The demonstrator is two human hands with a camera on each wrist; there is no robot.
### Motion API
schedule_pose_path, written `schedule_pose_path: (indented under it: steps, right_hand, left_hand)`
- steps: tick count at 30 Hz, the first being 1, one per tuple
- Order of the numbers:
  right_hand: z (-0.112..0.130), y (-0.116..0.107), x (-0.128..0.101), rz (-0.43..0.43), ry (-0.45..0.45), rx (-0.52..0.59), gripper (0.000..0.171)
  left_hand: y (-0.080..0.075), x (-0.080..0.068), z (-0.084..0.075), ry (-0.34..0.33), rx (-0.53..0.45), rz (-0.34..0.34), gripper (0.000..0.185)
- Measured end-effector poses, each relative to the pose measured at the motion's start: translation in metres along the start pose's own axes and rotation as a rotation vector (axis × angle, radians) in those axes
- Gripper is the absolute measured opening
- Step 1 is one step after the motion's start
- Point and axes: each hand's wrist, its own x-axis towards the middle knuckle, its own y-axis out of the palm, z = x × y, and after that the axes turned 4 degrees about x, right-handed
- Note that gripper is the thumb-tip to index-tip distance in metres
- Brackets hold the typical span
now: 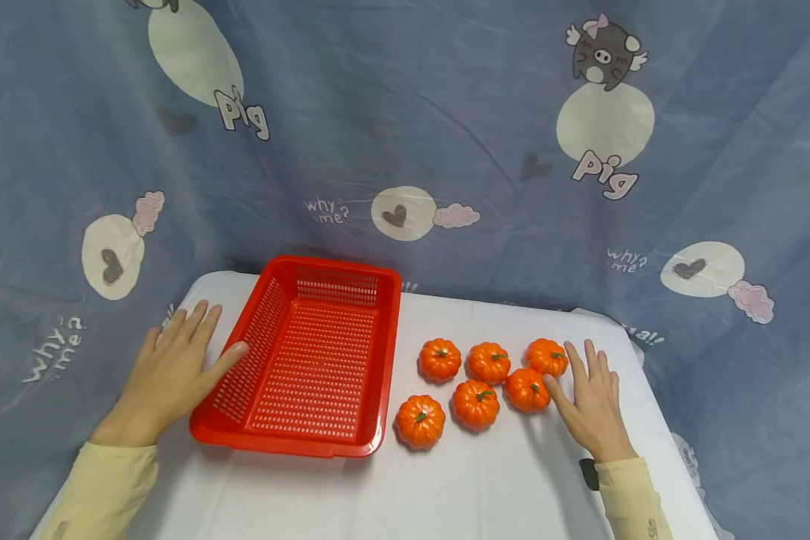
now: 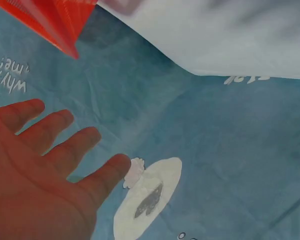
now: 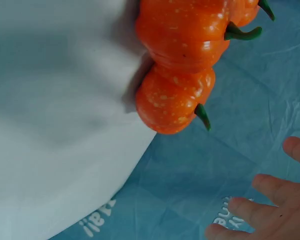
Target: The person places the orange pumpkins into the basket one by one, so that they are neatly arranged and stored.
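A red plastic basket (image 1: pixel 310 360) stands empty on the white table (image 1: pixel 445 480). My left hand (image 1: pixel 175 367) lies flat beside its left wall, fingers straight, the thumb touching the rim; the left wrist view shows the same spread hand (image 2: pixel 45 165) and a basket corner (image 2: pixel 55 20). Right of the basket lie several small orange pumpkins (image 1: pixel 475 382) in two rows. My right hand (image 1: pixel 590 401) rests flat, its thumb against the nearest right-hand pumpkin (image 1: pixel 528 390). The right wrist view shows pumpkins (image 3: pixel 177 97) close up and my fingertips (image 3: pixel 270 210).
A blue cloth printed with pigs and hearts (image 1: pixel 405 150) hangs behind and around the table. The table's right edge (image 1: pixel 655 405) runs close to my right hand. A dark band (image 1: pixel 589 474) sits on the right wrist.
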Motion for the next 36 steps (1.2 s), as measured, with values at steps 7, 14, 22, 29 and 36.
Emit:
schedule_pose_path:
  steps: [7,14,22,29,36]
  right_hand:
    - [-0.001,0.001,0.003,-0.005,-0.012,0.004,0.076]
    - [0.001,0.002,0.005,-0.029,-0.023,0.064,0.085]
    - [0.004,0.019,0.000,-0.048,-0.061,0.103,0.087]
    - [0.007,0.034,-0.005,0.028,0.011,0.049,0.084]
    - [0.004,0.045,-0.009,0.032,0.012,0.042,0.081]
  left_hand:
    - [-0.004,-0.014,0.000,0.019,-0.043,-0.071,0.084]
    - [0.004,-0.042,0.000,0.048,-0.031,-0.091,0.092]
    - [0.012,-0.069,0.001,0.003,-0.132,0.035,0.105]
    - [0.015,-0.076,-0.001,-0.056,-0.131,0.132,0.109]
    - [0.021,-0.080,-0.002,-0.025,-0.090,0.106,0.116]
